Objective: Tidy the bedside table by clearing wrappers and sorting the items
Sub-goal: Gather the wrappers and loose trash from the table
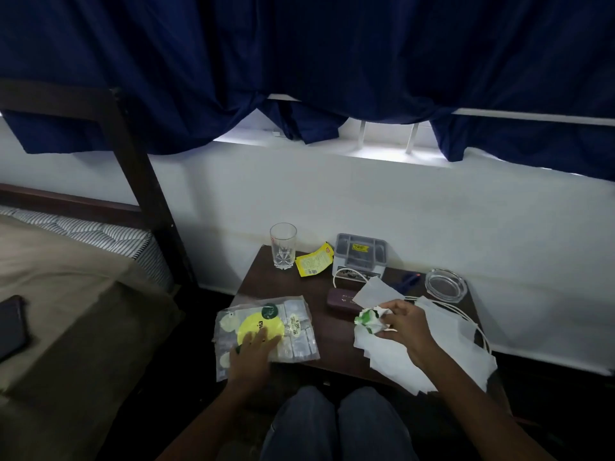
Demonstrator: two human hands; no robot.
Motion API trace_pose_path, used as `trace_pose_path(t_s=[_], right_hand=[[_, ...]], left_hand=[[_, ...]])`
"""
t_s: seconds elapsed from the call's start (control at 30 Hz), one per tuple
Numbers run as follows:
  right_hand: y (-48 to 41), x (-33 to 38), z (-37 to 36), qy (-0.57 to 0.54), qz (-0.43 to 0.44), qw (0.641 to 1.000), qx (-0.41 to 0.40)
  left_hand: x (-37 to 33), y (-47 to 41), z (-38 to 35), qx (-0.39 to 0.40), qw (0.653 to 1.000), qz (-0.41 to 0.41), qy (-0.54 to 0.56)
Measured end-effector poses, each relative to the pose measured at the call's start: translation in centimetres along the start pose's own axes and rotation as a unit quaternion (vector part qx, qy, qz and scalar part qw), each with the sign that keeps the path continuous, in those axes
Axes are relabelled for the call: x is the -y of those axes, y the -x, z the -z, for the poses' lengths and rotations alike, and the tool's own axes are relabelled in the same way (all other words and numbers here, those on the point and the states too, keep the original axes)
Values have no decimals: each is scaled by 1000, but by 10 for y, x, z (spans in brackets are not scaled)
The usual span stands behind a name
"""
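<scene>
**Dark-wood bedside table with wrappers in hand**

Clock directions are read across the bedside table (266, 281), with 12 o'clock at the white wall.

A large clear plastic wrapper (296, 327) is spread flat at 8 o'clock, overhanging the near left edge. It is crinkled and see-through, printed with a bright yellow disc, a small dark green circle above it and a white label strip. The left hand (253, 356) is laid on it palm down, fingers straight and pressed on the yellow disc; nothing is gripped.

A crumpled wrapper (369, 321), white with green patches and balled up tight, is pinched between thumb and fingertips of the right hand (407, 324), just right of the table's centre and above a loose heap of white face masks (449, 341) that fills 4 o'clock and hangs over the near right edge.

A yellow sachet (314, 261), torn open and printed with small text, is seen lying at 11 o'clock, between a cut-glass tumbler (283, 246) at the far left corner and a grey desk organiser (361, 252) at 12 o'clock. A clear glass ashtray (446, 283) is placed at 2 o'clock. A maroon case (342, 300) is partly covered by a white sheet near the centre.

A dark phone (11, 324) is seen on the bed at 9 o'clock, well apart from the table.
</scene>
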State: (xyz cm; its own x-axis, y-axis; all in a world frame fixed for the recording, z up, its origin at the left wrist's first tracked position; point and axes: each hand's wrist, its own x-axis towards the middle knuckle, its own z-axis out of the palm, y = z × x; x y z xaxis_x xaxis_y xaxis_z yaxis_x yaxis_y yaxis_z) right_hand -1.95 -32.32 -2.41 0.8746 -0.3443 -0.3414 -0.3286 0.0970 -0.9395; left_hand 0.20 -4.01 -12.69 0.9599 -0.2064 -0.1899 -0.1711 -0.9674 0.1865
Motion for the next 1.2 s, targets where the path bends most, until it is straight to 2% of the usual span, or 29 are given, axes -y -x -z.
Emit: trace_pose_path(t_s=[0.07, 0.13, 0.23, 0.37, 0.5, 0.57, 0.63, 0.73, 0.8, 0.87, 0.97, 1.1, 1.2], right_hand=[[5, 0, 14, -6, -6, 1000, -13], [12, -1, 32, -24, -12, 999, -25], [25, -4, 68, -69, -15, 997, -41], [46, -10, 132, -165, -17, 982, -88], [63, -35, 200, -160, -31, 959, -233], [73, -53, 230, -156, -58, 945, -280], [85, -74, 256, -168, -94, 935, -299], [102, -100, 282, -113, -145, 930, -319], [109, -108, 292, -87, -150, 931, -322], [111, -107, 298, -82, -151, 931, -321], [107, -88, 299, -86, -131, 954, -256], [103, -43, 285, -91, -37, 992, -78], [112, -26, 262, -41, 25, 997, 59]], left_hand=[[-10, 5, 11, -4, 989, 2, 146], [-22, 4, 26, -71, 962, -9, 265], [-49, 0, 64, -77, 953, -84, 280], [-101, 1, 98, -86, 915, -195, 344], [-161, 11, 113, 7, 886, -164, 434], [-190, 17, 113, 54, 872, -143, 465], [-222, 29, 110, 113, 844, -136, 506], [-267, 48, 97, 196, 795, -126, 561], [-293, 58, 90, 238, 772, -118, 578], [-311, 61, 80, 260, 765, -117, 578], [-332, 69, 74, 278, 764, -109, 572], [-356, 72, 67, 294, 745, -87, 593], [-368, 75, 60, 306, 719, -71, 619]])
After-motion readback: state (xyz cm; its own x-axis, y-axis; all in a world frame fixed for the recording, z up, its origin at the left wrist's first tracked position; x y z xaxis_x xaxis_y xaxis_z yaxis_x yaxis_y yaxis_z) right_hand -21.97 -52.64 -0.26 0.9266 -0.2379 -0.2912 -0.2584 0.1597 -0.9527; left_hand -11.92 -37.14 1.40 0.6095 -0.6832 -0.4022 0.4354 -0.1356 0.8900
